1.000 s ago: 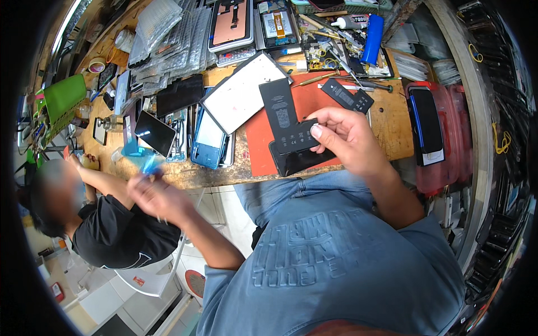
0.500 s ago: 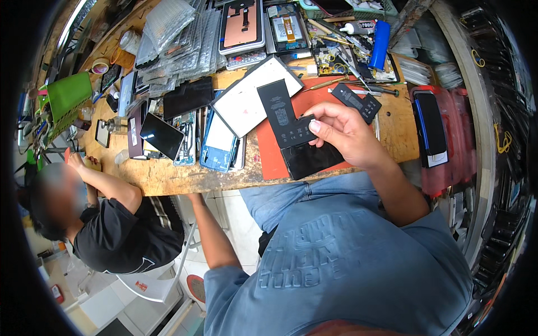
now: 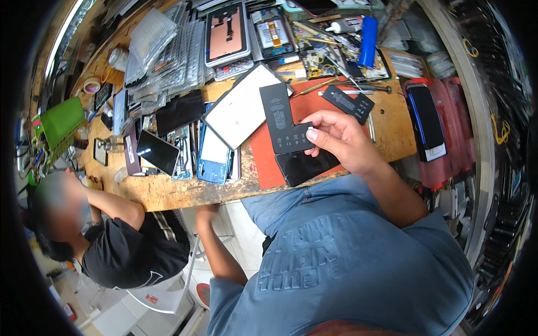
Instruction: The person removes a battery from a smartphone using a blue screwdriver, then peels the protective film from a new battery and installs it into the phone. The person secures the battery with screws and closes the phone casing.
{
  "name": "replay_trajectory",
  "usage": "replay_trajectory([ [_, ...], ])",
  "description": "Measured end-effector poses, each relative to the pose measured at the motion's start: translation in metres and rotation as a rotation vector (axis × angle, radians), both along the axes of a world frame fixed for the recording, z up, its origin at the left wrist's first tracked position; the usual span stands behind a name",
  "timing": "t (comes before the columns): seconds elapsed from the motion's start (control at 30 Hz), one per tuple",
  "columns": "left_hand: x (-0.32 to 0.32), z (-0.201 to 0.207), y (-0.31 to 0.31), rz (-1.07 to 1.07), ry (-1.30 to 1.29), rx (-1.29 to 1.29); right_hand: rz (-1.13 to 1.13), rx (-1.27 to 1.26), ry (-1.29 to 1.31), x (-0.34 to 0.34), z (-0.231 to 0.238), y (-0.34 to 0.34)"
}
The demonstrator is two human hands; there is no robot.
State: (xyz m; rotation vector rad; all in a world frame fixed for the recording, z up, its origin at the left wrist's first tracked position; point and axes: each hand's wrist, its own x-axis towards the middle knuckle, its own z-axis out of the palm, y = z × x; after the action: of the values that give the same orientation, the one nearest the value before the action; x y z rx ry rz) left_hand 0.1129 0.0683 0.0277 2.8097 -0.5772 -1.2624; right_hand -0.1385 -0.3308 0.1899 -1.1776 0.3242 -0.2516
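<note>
Between its thumb and fingers my right hand [image 3: 344,140] pinches a black L-shaped phone battery [image 3: 276,112] by its short arm. The battery is held up with its printed side showing. Beneath it, a black phone [image 3: 308,168] lies on the orange-red work mat [image 3: 263,165], partly covered by the battery and my hand. A second black battery [image 3: 350,102] rests at the far right of the mat. Below the table's front edge is my left hand [image 3: 207,214], blurred, its fingers not distinguishable.
A white panel [image 3: 238,109] overlaps the mat's left side. Phones, frames and a blue phone housing [image 3: 214,168] crowd the left. Bubble-wrap sheets [image 3: 168,61] are piled behind. A person in black [image 3: 134,249] sits at the left. A red plastic box [image 3: 443,162] stands right.
My left hand has come further into view below the table edge. The right hand keeps hold of the battery, with little movement over the phone. The whole view has shifted slightly.
</note>
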Motion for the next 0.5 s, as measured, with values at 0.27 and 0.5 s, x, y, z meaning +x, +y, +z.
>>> replay_trajectory([
  [0.27,-0.137,0.170,-0.124,0.528,0.281,-1.366,0.193,-0.045,-0.046,0.031,0.010,0.029],
  [0.5,-0.137,0.185,-0.201,0.453,0.323,-1.448,-0.079,-0.820,-0.102,0.011,0.037,0.024],
])
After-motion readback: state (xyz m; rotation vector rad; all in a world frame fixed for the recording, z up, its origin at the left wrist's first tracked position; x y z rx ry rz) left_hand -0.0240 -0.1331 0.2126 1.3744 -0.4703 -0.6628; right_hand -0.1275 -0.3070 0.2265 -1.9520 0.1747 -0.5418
